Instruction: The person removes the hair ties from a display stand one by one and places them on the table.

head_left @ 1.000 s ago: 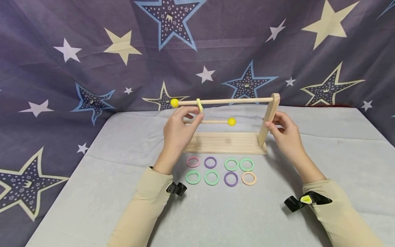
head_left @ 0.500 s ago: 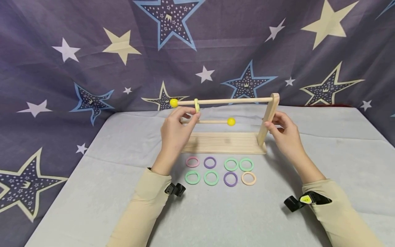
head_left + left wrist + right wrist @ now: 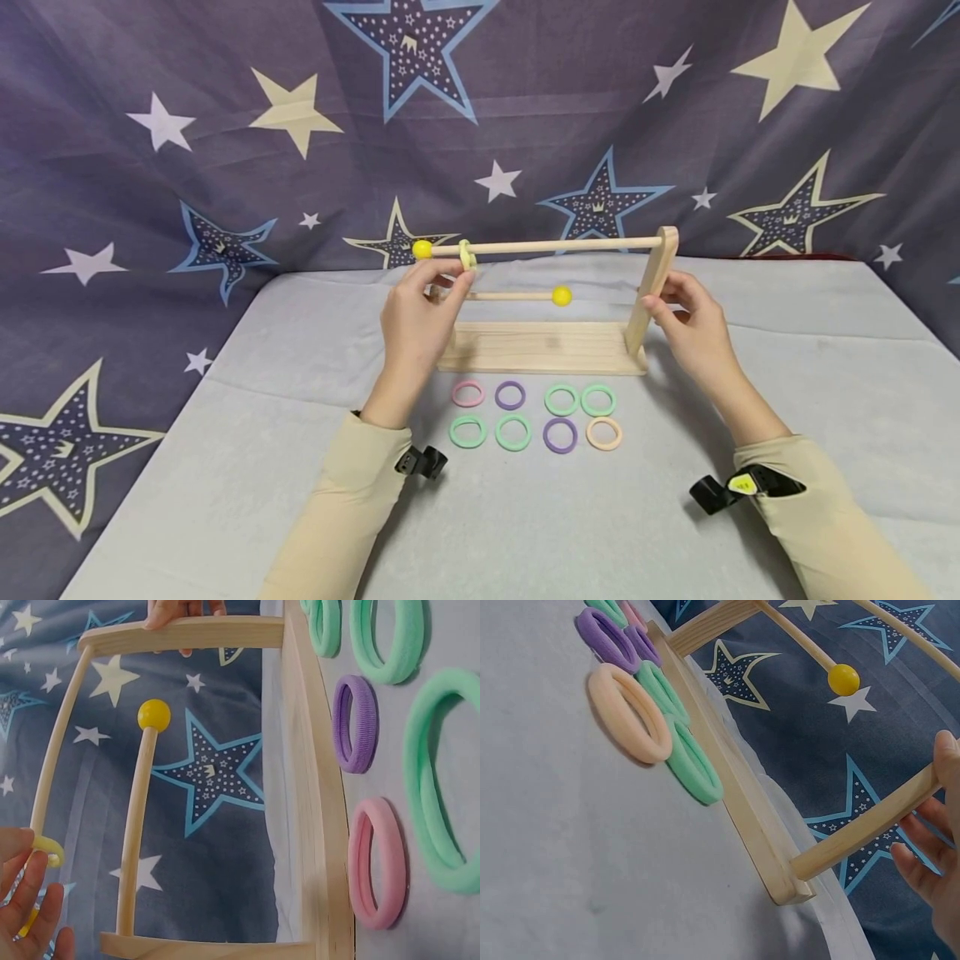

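Observation:
My left hand (image 3: 418, 323) pinches a yellow hair tie (image 3: 467, 257) between thumb and fingers. The tie hangs around the upper rod (image 3: 555, 246) of a wooden stand, near the yellow ball (image 3: 422, 249) at the rod's left end. In the left wrist view the fingertips overlap part of the hair tie (image 3: 51, 847). On the stand's right side my right hand (image 3: 693, 321) grips the upright post (image 3: 652, 292), thumb in front and fingers behind. A shorter lower rod (image 3: 517, 296) with a yellow ball at its right end carries nothing; its left end is behind my left hand.
In front of the stand's base (image 3: 547, 348), hair ties lie in two rows on the grey cloth (image 3: 555, 517): pink (image 3: 468, 393), purple (image 3: 511, 395), several green (image 3: 513, 432) and peach (image 3: 604, 433). A star-patterned curtain (image 3: 480, 100) hangs behind the table.
My left hand has slid the yellow hair tie leftward along the upper rod, toward the ball end. My right hand stays on the post, and the stand has not moved.

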The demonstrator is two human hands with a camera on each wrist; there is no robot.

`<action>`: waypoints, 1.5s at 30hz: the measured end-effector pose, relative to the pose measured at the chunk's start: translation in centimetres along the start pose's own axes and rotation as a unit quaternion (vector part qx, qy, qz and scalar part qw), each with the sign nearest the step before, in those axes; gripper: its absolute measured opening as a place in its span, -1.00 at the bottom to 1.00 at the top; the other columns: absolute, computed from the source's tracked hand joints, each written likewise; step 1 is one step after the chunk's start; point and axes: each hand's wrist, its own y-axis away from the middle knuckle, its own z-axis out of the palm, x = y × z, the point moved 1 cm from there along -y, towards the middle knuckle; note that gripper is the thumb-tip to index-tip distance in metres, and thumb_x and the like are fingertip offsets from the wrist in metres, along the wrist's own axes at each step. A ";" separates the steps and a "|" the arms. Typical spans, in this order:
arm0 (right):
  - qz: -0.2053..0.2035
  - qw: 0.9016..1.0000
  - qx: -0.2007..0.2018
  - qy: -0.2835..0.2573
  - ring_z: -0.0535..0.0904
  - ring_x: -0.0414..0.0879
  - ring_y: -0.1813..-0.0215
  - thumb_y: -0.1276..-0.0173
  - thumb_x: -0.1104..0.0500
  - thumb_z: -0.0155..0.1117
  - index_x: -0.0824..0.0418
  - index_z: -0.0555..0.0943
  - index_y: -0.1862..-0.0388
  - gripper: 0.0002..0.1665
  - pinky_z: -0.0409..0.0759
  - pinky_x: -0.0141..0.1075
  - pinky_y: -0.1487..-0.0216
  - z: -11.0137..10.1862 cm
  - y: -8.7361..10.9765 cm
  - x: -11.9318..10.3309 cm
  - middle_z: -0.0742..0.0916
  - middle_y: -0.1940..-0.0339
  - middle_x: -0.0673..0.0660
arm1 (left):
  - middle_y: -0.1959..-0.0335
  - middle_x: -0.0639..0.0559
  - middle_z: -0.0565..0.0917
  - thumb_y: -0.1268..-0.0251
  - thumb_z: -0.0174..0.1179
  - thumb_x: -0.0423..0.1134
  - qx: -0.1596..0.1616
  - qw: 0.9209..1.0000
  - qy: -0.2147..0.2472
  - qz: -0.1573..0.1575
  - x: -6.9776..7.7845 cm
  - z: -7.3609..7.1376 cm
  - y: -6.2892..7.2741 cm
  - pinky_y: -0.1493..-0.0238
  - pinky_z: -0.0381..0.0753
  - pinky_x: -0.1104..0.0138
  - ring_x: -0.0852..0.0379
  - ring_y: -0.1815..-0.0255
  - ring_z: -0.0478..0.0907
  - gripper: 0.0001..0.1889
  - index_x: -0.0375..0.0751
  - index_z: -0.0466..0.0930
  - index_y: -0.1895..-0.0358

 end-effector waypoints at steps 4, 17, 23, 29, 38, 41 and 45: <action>0.003 1.000 -0.002 0.000 0.51 -0.38 0.05 -0.45 0.22 0.25 0.38 0.49 -0.23 -0.56 0.44 -0.52 0.15 0.0 0.0 0.0 0.59 0.16 -0.25 | 0.27 0.08 0.72 -0.28 0.36 -0.10 0.004 1.000 0.002 -0.001 0.0 -0.1 0.0 0.34 0.47 0.27 0.17 0.34 0.62 -0.84 -0.06 0.77 0.19; 0.001 1.000 -0.002 0.002 0.51 -0.38 0.05 -0.45 0.23 0.25 0.37 0.49 -0.25 -0.55 0.44 -0.54 0.16 0.0 -0.2 0.2 0.59 0.15 -0.27 | 0.26 0.09 0.74 -0.30 0.34 -0.12 0.020 1.000 -0.001 0.003 -0.3 -0.7 -0.1 0.34 0.46 0.30 0.17 0.30 0.63 -0.82 -0.09 0.76 0.14; -0.003 1.000 0.003 -0.001 0.51 -0.38 0.07 -0.45 0.25 0.25 0.39 0.49 -0.24 -0.56 0.44 -0.55 0.17 -0.1 -0.1 0.2 0.59 0.17 -0.27 | 0.25 0.08 0.74 -0.30 0.34 -0.11 0.025 1.000 -0.007 0.001 -0.5 -0.9 -0.2 0.30 0.49 0.28 0.17 0.26 0.64 -0.81 -0.08 0.77 0.13; -0.007 1.000 0.006 -0.006 0.52 -0.37 0.07 -0.44 0.26 0.25 0.41 0.48 -0.23 -0.57 0.45 -0.56 0.17 -0.1 0.1 0.0 0.60 0.18 -0.27 | 0.27 0.08 0.74 -0.30 0.34 -0.12 0.026 1.000 -0.009 0.003 -0.8 -1.2 -0.3 0.29 0.49 0.27 0.16 0.26 0.65 -0.81 -0.09 0.77 0.12; -0.007 1.000 0.006 -0.003 0.51 -0.38 0.07 -0.44 0.27 0.25 0.40 0.48 -0.24 -0.56 0.44 -0.56 0.18 0.1 0.1 0.1 0.59 0.17 -0.26 | 0.24 0.06 0.74 -0.29 0.35 -0.13 0.032 0.999 -0.009 0.005 -1.1 -2.0 -0.4 0.27 0.52 0.22 0.14 0.24 0.65 -0.81 -0.11 0.76 0.14; -0.008 1.000 0.005 -0.002 0.51 -0.38 0.07 -0.44 0.27 0.25 0.39 0.48 -0.24 -0.56 0.44 -0.56 0.18 0.1 0.1 0.1 0.59 0.17 -0.26 | 0.24 0.06 0.74 -0.29 0.35 -0.13 0.035 0.999 -0.007 0.007 -1.4 -2.2 -0.5 0.26 0.53 0.18 0.13 0.25 0.65 -0.81 -0.12 0.75 0.15; -0.012 1.000 0.006 -0.004 0.52 -0.38 0.07 -0.44 0.26 0.25 0.40 0.48 -0.24 -0.56 0.45 -0.56 0.17 0.2 0.2 0.0 0.60 0.17 -0.26 | 0.25 0.07 0.74 -0.30 0.34 -0.13 0.042 0.999 -0.012 0.009 -1.6 -2.6 -0.5 0.27 0.51 0.23 0.14 0.26 0.66 -0.82 -0.12 0.75 0.16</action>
